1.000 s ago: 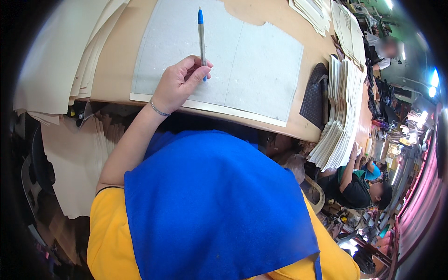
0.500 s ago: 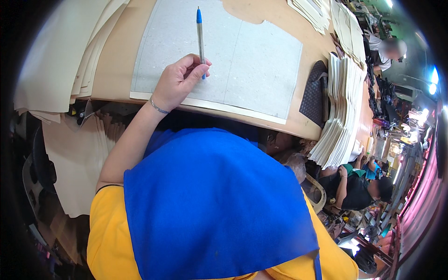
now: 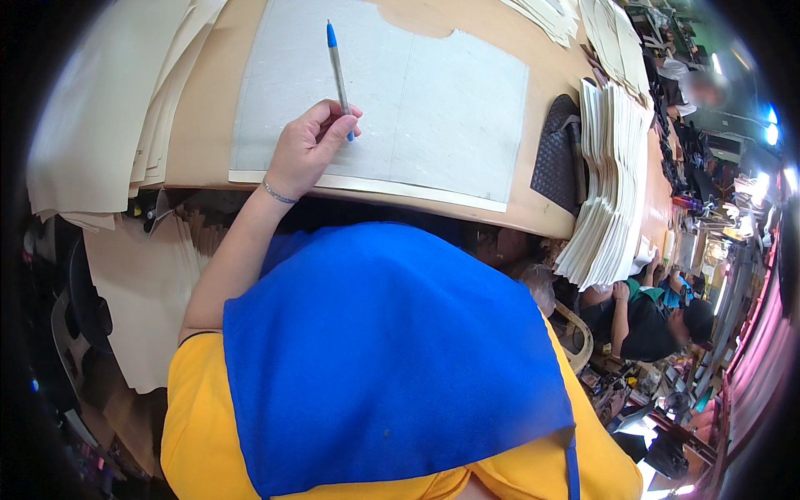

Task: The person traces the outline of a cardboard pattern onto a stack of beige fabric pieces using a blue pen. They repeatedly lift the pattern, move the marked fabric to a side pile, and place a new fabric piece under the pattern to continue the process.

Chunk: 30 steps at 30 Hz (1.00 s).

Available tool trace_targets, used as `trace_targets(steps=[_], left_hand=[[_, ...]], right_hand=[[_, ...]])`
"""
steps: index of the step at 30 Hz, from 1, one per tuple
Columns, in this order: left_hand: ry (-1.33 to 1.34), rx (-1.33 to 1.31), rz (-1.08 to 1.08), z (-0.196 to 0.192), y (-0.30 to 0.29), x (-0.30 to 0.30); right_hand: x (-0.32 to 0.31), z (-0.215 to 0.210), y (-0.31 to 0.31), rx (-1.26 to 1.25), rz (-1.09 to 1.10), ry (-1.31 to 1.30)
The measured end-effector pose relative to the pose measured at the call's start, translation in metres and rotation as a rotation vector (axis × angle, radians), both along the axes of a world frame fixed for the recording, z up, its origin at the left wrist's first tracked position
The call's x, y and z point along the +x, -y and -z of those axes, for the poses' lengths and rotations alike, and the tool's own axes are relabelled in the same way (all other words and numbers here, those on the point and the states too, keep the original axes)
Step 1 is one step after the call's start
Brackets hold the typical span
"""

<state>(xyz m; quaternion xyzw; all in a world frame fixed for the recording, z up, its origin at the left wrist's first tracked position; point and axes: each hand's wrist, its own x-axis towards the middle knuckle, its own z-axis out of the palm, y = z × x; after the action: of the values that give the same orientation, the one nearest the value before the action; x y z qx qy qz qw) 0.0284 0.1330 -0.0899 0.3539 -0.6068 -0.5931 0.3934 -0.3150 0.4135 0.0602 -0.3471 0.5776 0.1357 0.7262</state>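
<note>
My left hand (image 3: 308, 148) is closed around a pen (image 3: 336, 67) with a blue tip cap and a clear-looking barrel. Thumb and fingers pinch it close to its lower end, and its blue-capped point sticks up and away from me, leaning slightly left. The hand rests over the near-left part of a grey board pattern piece (image 3: 454, 112), which has a curved notch along its far edge and a faint line across it. Under it, a pale sheet (image 3: 367, 185) shows along the table's near edge. My right hand is out of sight.
Large cream sheets (image 3: 96, 108) lie stacked at the left. On the tan table's (image 3: 537, 218) right side are a dark textured piece (image 3: 552, 162) and a thick stack of cream pieces (image 3: 615, 187). A blue cloth (image 3: 392, 350) covers my front. Two people sit farther right.
The pen leans a little more to the left, and my left hand sits slightly lower and further left in view. The whole view has shifted a little.
</note>
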Motion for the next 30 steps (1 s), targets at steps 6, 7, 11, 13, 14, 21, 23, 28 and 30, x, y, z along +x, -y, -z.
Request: trace_targets(steps=[6,7,11,13,14,21,23,28,30], left_hand=[[0.034,-0.008,0.008,-0.003,0.000,-0.001],[0.042,-0.012,0.012,-0.002,0.000,-0.001],[0.062,-0.023,-0.011,-0.006,-0.003,0.002],[0.047,-0.026,-0.006,-0.004,-0.003,0.000],[0.042,-0.027,-0.005,-0.004,-0.004,-0.001],[0.068,-0.069,-0.009,-0.003,-0.003,-0.001],[0.074,-0.071,-0.010,-0.004,-0.003,-0.001],[0.081,-0.060,-0.007,-0.005,-0.003,-0.002],[0.083,-0.063,-0.003,-0.005,-0.003,-0.003]], right_hand=[[-0.003,0.002,-0.006,-0.008,0.014,0.010],[-0.003,0.002,-0.006,-0.008,0.017,0.009],[-0.006,0.001,-0.002,-0.006,0.002,0.012],[-0.005,0.001,-0.007,-0.010,0.011,0.010],[-0.005,0.002,-0.010,-0.007,0.016,0.009],[-0.007,0.005,-0.014,0.014,0.025,0.010],[-0.008,0.006,-0.014,0.016,0.026,0.015],[-0.008,0.008,-0.018,0.008,0.044,0.020],[-0.009,0.009,-0.021,0.004,0.056,0.019]])
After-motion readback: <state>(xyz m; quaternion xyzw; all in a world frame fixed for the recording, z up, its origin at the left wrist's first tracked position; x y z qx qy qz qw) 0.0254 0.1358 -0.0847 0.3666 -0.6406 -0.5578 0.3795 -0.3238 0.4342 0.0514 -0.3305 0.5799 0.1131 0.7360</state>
